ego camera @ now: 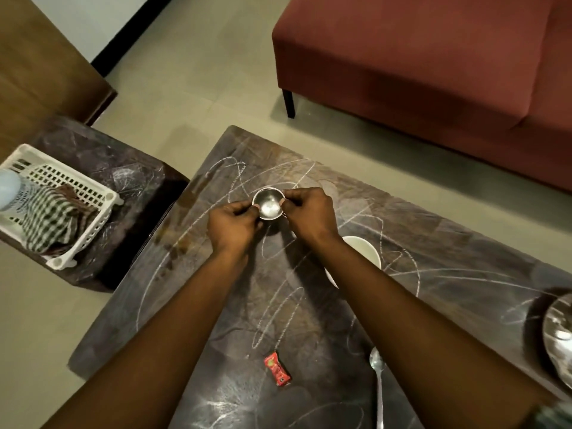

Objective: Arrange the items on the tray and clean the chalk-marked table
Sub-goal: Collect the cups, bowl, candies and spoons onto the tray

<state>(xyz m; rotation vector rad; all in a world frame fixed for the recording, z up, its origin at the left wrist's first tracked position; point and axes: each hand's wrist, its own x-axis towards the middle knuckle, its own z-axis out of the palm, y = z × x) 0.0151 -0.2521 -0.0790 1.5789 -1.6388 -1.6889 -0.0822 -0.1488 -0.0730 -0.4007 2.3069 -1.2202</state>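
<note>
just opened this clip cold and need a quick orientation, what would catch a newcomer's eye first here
Both hands meet mid-table: the left hand and right hand pinch a small steel cup by its rim from opposite sides. Around them the dark table is covered in white chalk scribbles. To the left, a white basket holding a checked cloth sits on a separate side table.

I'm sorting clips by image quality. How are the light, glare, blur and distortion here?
Head view: dim, warm light; bright glare inside the cup and on the plate at the right edge; soft shadows of the hands and arms on the table; wide-angle bending of the table and sofa edges; the bottle at the left edge is blurred.
</note>
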